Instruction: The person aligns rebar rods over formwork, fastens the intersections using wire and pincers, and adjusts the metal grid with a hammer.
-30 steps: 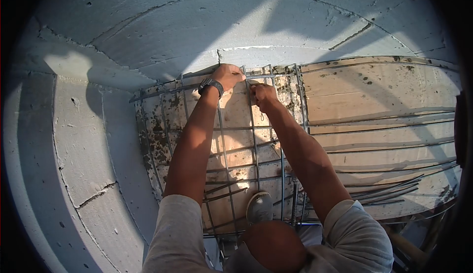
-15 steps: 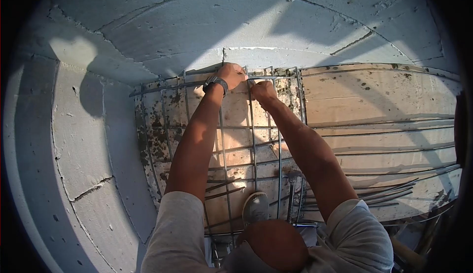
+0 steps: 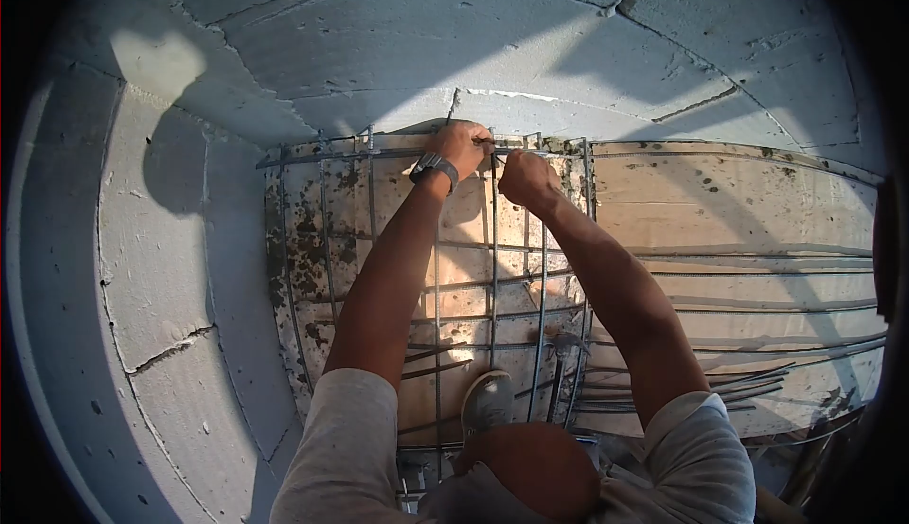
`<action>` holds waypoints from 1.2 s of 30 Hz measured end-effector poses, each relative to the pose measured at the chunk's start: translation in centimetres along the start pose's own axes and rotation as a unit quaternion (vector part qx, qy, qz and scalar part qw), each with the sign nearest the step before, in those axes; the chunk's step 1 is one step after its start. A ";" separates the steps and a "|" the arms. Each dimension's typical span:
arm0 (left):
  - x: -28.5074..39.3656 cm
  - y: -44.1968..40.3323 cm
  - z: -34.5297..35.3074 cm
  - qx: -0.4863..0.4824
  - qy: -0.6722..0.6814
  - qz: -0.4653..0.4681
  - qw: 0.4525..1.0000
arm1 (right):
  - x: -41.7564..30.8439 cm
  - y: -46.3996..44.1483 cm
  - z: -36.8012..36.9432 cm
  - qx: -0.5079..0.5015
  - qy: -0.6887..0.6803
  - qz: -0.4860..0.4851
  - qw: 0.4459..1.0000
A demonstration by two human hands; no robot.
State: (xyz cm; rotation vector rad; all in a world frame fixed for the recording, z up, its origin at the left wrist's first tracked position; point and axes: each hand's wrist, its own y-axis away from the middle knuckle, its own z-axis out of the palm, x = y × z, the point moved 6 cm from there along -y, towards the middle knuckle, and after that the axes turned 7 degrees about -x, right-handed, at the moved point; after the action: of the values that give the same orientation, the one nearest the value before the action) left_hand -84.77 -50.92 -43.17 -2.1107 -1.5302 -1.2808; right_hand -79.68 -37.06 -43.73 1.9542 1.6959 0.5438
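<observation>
A grid of steel rebar (image 3: 493, 268) lies over a stained board (image 3: 346, 212). At its far edge, by the block wall, my left hand (image 3: 464, 148) is closed at a crossing of the bars, a watch on its wrist. What its fingers pinch is too small to make out. Just right of it, my right hand (image 3: 527, 181) forms a fist beside the same crossing, close to the far long bar (image 3: 393, 154). Anything inside that fist is hidden.
Pale block walls (image 3: 379, 46) rise ahead and at the left (image 3: 156, 268). Long bars (image 3: 757, 273) run right across the board. Several loose short rods (image 3: 748, 384) lie at the lower right. A shoe (image 3: 490, 403) stands on the board among the bars.
The view has shifted slightly, so the grid and both hands sit a little further right. My hands stay at the same crossing, my left wrist and right fist turned slightly.
</observation>
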 end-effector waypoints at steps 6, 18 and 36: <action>-1.9 -1.0 0.8 0.101 -0.081 0.112 0.985 | -2.6 3.0 -4.6 0.030 0.096 -0.096 0.990; -1.5 -1.3 0.5 -0.037 -0.074 0.069 0.994 | -5.2 1.3 -7.2 0.140 0.318 -0.324 0.880; -0.8 0.0 1.2 0.036 -0.103 0.136 0.985 | 0.3 0.8 0.3 0.096 0.058 -0.056 0.992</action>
State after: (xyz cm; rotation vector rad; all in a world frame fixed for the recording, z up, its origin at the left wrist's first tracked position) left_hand -84.22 -50.63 -44.46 -2.3655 -1.2800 -0.9256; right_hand -78.80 -36.87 -43.47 1.9755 1.9825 0.4767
